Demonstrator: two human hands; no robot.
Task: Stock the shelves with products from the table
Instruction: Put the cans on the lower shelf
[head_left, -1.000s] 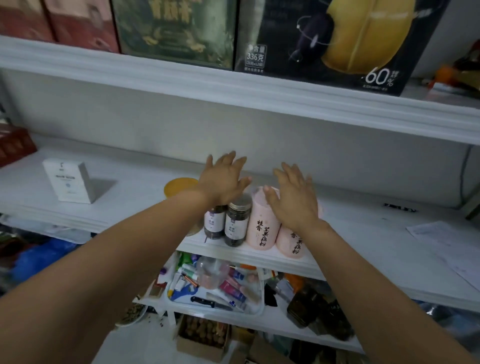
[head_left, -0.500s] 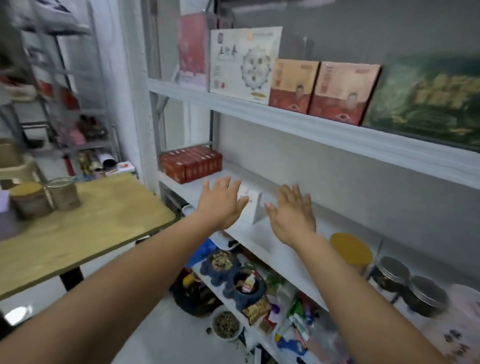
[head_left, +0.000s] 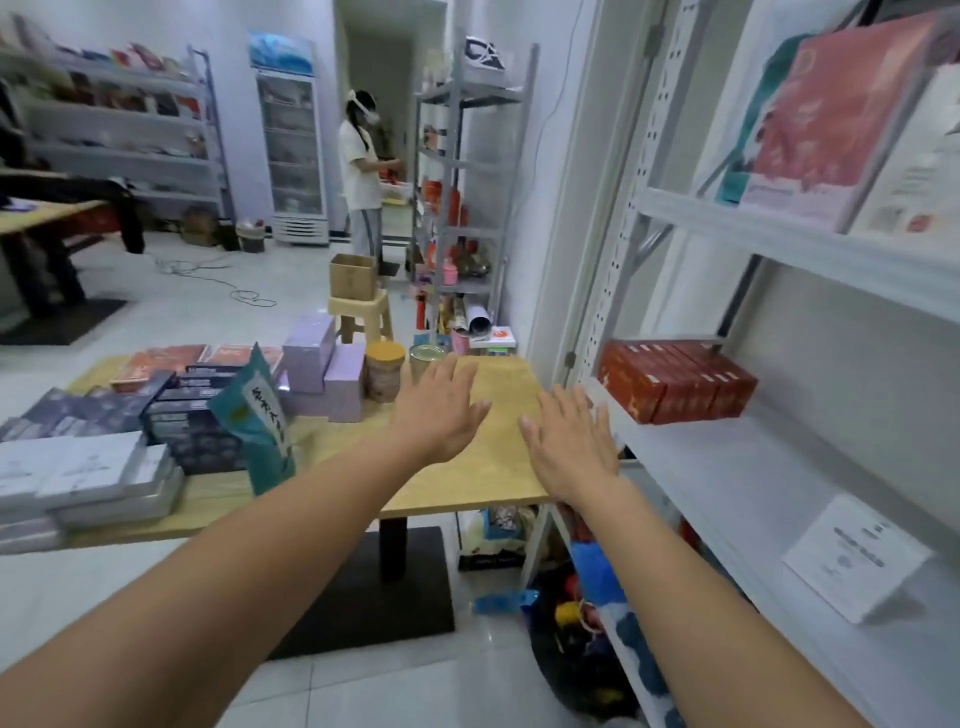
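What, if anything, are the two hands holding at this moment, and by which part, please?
Nothing is held: the left hand and the right hand are both empty, with fingers straight and spread.

The bench (head_left: 498, 467) has a pale wood-grain top, smooth and matt, on a black matt base plate (head_left: 363, 597). On the bench, the purple boxes (head_left: 322, 364) look like matt cardboard and the teal bag (head_left: 254, 415) like glossy plastic film (creased, catching light). The tin can (head_left: 423, 358) is bare shiny metal, and the jar (head_left: 384, 371) has a matt yellow lid. The grey boxes (head_left: 104, 483) at the bench's near left end show a satin, silvery sheen. Right of the bench, the shelf (head_left: 727, 467) is white painted metal, matt, bearing red boxes (head_left: 675, 384) of faintly glossy card. Below the bench, the floor tiles (head_left: 395, 696) are glossy.
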